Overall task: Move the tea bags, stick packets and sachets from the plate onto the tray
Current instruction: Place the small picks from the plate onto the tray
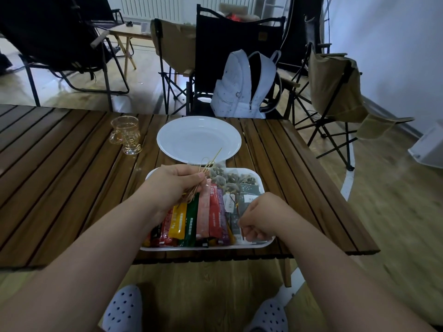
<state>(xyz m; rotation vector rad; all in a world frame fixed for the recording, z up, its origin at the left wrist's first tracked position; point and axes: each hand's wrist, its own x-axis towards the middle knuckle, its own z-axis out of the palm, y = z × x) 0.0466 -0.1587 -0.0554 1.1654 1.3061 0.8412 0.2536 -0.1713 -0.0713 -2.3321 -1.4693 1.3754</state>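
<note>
The white round plate (pixel 199 137) lies bare at the table's far middle. Nearer me, the white rectangular tray (pixel 260 182) holds a row of coloured stick packets (pixel 203 214), see-through tea bags (pixel 230 179) at its far end and dark sachets (pixel 249 195) on its right. My left hand (pixel 177 182) hovers over the tray's far left corner, pinching a bunch of thin tea bag strings (pixel 211 161). My right hand (pixel 261 216) is closed over the tray's near right part, fingers pinched on a thin dark string (pixel 241 226) of a sachet.
A small amber glass cup (pixel 125 134) stands left of the plate on the wooden slat table (pixel 60 168). Folding chairs and a white backpack (pixel 244 85) stand beyond the far edge. My slippered feet are under the near edge.
</note>
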